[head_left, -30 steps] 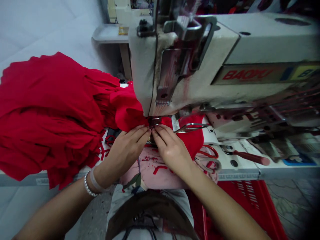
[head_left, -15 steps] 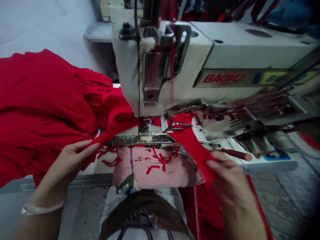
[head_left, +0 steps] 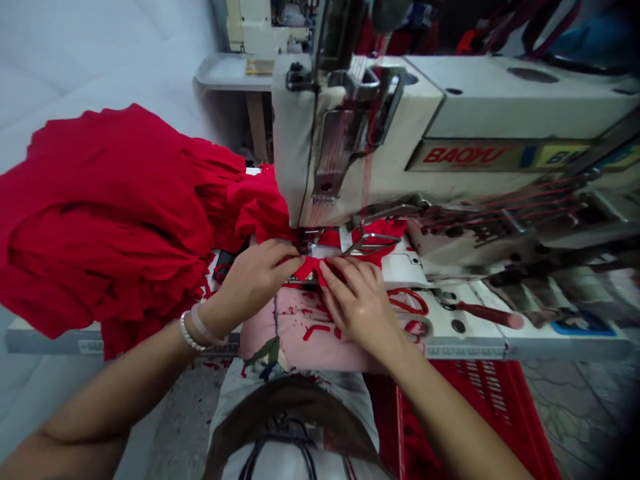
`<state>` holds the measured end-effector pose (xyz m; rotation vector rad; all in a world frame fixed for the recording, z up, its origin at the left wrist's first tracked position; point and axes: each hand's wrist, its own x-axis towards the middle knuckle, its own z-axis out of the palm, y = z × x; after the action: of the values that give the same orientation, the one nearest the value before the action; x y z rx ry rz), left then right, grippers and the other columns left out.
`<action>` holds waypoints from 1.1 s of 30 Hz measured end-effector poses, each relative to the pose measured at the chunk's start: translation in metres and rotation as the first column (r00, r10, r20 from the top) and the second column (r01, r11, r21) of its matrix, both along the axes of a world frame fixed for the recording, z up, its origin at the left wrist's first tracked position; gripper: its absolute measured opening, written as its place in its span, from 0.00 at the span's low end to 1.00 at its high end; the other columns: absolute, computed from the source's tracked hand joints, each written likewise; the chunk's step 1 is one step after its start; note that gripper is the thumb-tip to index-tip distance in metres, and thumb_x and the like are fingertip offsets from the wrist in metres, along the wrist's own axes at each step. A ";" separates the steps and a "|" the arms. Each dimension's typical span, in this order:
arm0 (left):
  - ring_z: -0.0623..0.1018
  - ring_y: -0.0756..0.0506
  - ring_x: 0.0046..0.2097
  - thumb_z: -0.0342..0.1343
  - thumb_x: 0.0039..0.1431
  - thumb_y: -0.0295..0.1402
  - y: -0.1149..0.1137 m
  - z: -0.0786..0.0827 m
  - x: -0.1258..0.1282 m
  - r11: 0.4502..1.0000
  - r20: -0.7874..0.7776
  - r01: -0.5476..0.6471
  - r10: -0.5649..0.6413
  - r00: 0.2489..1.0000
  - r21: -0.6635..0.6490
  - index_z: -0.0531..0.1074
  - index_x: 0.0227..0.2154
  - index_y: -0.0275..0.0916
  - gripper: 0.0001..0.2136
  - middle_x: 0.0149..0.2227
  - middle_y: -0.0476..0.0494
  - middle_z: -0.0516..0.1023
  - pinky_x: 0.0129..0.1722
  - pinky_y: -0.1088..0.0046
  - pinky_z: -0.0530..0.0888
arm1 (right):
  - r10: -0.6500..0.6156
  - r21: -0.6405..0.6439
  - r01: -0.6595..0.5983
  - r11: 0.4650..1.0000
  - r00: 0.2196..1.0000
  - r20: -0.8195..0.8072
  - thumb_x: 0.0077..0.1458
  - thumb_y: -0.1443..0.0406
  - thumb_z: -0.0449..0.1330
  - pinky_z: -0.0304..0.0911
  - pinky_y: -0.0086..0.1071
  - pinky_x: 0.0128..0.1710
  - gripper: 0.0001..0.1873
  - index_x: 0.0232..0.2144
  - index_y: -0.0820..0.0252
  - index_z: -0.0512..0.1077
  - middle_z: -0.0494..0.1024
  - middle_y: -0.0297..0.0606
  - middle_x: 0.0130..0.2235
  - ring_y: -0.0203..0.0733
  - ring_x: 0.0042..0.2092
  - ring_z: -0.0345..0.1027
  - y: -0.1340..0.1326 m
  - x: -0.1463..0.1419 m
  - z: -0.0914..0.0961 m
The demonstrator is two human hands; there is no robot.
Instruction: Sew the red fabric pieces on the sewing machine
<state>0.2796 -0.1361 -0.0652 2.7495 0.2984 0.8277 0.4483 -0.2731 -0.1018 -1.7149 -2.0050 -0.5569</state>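
Note:
A bunched mass of red knit fabric (head_left: 105,220) hangs off the table to the left of a white industrial sewing machine branded BAOYU (head_left: 400,133). My left hand (head_left: 257,277) pinches the red cloth just in front of the presser foot (head_left: 307,241). My right hand (head_left: 357,300) presses a folded red edge (head_left: 311,269) from the other side, its fingertips almost meeting my left fingers. The needle area is mostly hidden behind the machine head and the cloth. A beaded bracelet and a pale band circle my left wrist.
Red-handled scissors (head_left: 407,303) and a red-handled screwdriver (head_left: 490,317) lie on the white table to the right. A pink cloth (head_left: 300,333) with red scraps lies below my hands. A red plastic crate (head_left: 470,413) stands on the floor at lower right.
My hands have come back together at the presser foot from their wide spread, where they stretched a red strip. The red cloth now lies folded under my fingers.

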 end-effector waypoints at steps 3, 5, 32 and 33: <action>0.73 0.43 0.41 0.49 0.66 0.25 -0.009 -0.007 -0.008 0.928 -0.138 -0.058 0.116 0.984 0.368 0.76 0.44 0.32 0.11 0.43 0.37 0.77 0.40 0.67 0.72 | -0.041 0.039 0.039 0.999 0.997 0.071 0.60 0.69 0.57 0.64 0.44 0.45 0.17 0.50 0.71 0.71 0.75 0.53 0.49 0.52 0.49 0.66 -0.001 -0.004 0.004; 0.72 0.42 0.42 0.50 0.65 0.24 -0.016 -0.006 -0.012 0.900 -0.167 -0.097 0.183 0.969 0.424 0.74 0.46 0.30 0.11 0.44 0.36 0.76 0.41 0.66 0.72 | -0.042 0.081 0.044 0.996 0.999 -0.020 0.60 0.70 0.56 0.65 0.43 0.44 0.15 0.48 0.71 0.72 0.76 0.52 0.47 0.50 0.48 0.67 0.004 -0.009 0.004; 0.73 0.39 0.49 0.44 0.66 0.23 -0.026 -0.007 -0.008 0.913 -0.264 -0.148 0.261 0.929 0.379 0.69 0.55 0.29 0.18 0.54 0.34 0.74 0.45 0.62 0.72 | -0.031 0.010 0.031 0.999 1.000 0.000 0.61 0.69 0.54 0.60 0.42 0.48 0.17 0.51 0.71 0.72 0.76 0.49 0.51 0.50 0.51 0.64 0.018 -0.020 0.006; 0.73 0.39 0.50 0.44 0.66 0.23 -0.026 -0.007 -0.007 0.913 -0.264 -0.151 0.263 0.928 0.380 0.69 0.55 0.28 0.18 0.54 0.33 0.73 0.46 0.61 0.72 | -0.035 0.005 0.035 0.999 0.999 -0.004 0.61 0.69 0.54 0.60 0.43 0.48 0.17 0.51 0.72 0.72 0.76 0.50 0.51 0.50 0.50 0.64 0.019 -0.020 0.006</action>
<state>0.2724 -0.1617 -0.0723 3.2373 0.5653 0.5298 0.4285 -0.2536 -0.0961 -1.7493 -1.9724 -0.5694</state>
